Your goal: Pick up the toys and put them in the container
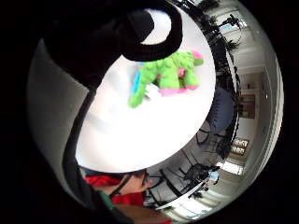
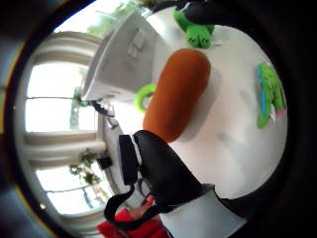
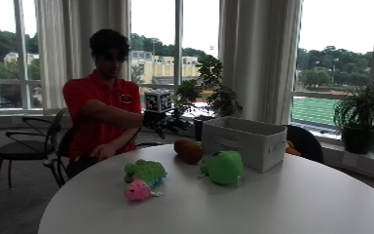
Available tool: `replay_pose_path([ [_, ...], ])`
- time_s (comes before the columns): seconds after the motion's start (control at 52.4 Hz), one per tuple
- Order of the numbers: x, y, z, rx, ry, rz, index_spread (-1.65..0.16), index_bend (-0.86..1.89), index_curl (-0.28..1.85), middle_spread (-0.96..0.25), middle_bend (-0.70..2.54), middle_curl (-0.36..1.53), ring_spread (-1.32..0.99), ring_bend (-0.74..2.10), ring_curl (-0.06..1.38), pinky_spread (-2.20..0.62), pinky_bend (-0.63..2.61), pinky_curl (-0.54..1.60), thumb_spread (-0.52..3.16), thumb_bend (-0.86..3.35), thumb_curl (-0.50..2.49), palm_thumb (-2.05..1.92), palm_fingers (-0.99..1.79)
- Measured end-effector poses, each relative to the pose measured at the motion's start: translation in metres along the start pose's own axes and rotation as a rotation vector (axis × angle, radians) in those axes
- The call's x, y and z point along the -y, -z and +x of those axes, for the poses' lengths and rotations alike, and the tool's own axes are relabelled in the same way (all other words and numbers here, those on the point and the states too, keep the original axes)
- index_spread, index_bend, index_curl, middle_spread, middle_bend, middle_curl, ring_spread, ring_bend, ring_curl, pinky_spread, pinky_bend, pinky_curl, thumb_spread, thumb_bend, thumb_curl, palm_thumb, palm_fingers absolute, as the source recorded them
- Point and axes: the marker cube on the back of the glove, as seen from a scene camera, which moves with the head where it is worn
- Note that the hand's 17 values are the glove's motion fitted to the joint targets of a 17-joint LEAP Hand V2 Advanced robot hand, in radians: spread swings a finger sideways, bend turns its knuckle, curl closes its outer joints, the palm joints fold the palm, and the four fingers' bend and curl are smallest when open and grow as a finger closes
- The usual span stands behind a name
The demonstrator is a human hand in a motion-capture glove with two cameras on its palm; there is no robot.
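Observation:
My gloved right hand [image 3: 161,123] hovers in the air above the table's far edge, fingers hanging loosely curled and holding nothing. Just below and to its right lies an orange plush toy [image 3: 188,150], which looms large in the thumb side palm view [image 2: 178,96]. A round green plush [image 3: 224,167] sits beside the white fabric container [image 3: 244,141]. A green and pink plush [image 3: 143,178] lies nearer the table's front, also seen on the tabletop [image 1: 170,74]. A green ring [image 2: 144,96] lies between the orange toy and the container [image 2: 124,54].
The round white table [image 3: 271,204] carries everything. The person's bare left hand [image 3: 102,152] rests low by the table's far edge. Black chairs [image 3: 25,146] stand at the left, and potted plants [image 3: 362,117] line the window sill behind.

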Motion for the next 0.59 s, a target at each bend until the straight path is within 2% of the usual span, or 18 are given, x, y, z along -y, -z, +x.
replay_pose_path([
  [0.038,-0.003,-0.005,-0.016,0.009,0.101,-0.032,-0.4,0.12,0.26,-0.16,0.15,0.22,-0.15,0.24,0.18,0.06,0.82,0.33,1.08,-0.08,0.12,-0.11,0.07],
  [0.153,0.009,-0.026,-0.036,-0.006,0.153,-0.107,-0.38,0.1,0.23,-0.14,0.14,0.22,-0.11,0.27,0.2,0.08,1.02,0.39,1.05,-0.06,0.14,-0.08,-0.02],
  [0.325,-0.013,-0.066,-0.087,-0.02,0.071,-0.186,-0.37,0.13,0.22,-0.08,0.09,0.19,-0.04,0.24,0.21,0.09,1.24,0.44,1.02,-0.05,0.17,-0.05,-0.16],
  [0.458,-0.011,-0.071,-0.088,-0.02,0.055,-0.202,-0.36,0.13,0.22,-0.03,0.06,0.16,0.01,0.18,0.21,0.09,1.34,0.46,1.02,-0.04,0.2,-0.03,-0.23],
  [0.592,0.018,-0.099,-0.072,0.018,0.074,-0.372,-0.37,0.2,0.26,0.01,0.03,0.13,0.05,0.1,0.18,0.09,1.43,0.46,1.05,-0.02,0.23,0.0,-0.3],
])
